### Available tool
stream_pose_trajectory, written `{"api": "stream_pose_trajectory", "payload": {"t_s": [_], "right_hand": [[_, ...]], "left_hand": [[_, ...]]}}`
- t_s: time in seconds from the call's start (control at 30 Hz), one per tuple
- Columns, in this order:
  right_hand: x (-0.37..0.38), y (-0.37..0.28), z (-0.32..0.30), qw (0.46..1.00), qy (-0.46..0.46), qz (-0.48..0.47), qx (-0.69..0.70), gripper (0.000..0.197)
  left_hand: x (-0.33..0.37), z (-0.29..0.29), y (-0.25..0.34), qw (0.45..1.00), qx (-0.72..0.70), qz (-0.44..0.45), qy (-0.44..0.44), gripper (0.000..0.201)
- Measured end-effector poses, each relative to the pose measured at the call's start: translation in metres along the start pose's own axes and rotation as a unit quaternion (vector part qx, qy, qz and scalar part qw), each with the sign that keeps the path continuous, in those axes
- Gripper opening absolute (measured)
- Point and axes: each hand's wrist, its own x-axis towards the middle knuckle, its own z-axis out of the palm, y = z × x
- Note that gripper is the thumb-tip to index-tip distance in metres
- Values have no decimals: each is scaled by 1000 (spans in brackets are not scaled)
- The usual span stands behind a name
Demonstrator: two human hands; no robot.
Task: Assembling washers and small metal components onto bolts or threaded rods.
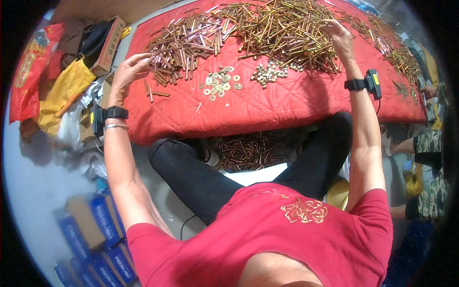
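Note:
On a red quilted cover [287, 112] lies a broad heap of long brass-coloured metal rods [282, 36], perhaps bolts. A pile of copper-coloured rods [184, 43] adjoins it on the left. My left hand [131, 71] is at this pile's left edge, its fingers stretched out and nothing visible in them. My right hand [338, 37] is over the right side of the brass-coloured heap, fingers bent and tips drawn together; what they hold, if anything, is too small to make out. Nearer me are flat round washers [221, 82] and small silvery nuts [269, 73].
More rods [397, 48] spread along the right side. Beneath the cover's front edge, between my legs, is another heap of rods [246, 150]. Yellow bags [67, 88] and a cardboard box [109, 45] stand left; blue boxes [100, 239] are stacked lower left. A person in camouflage trousers [428, 148] is at right.

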Motion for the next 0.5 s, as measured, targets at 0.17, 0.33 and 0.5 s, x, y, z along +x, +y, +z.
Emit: {"api": "stream_pose_trajectory", "payload": {"t_s": [0.17,0.33,0.5], "right_hand": [[-73,-65,71,981,-118,-150,-21,35],[-147,-88,137,952,-200,-218,-77,38],[-165,-85,181,936,-222,-244,-121,31]], "left_hand": [[-30,-66,-34,992,-115,-19,37,36],[-83,-122,-27,995,-58,-30,79,39],[-132,-166,-41,988,17,-110,110,34]]}}
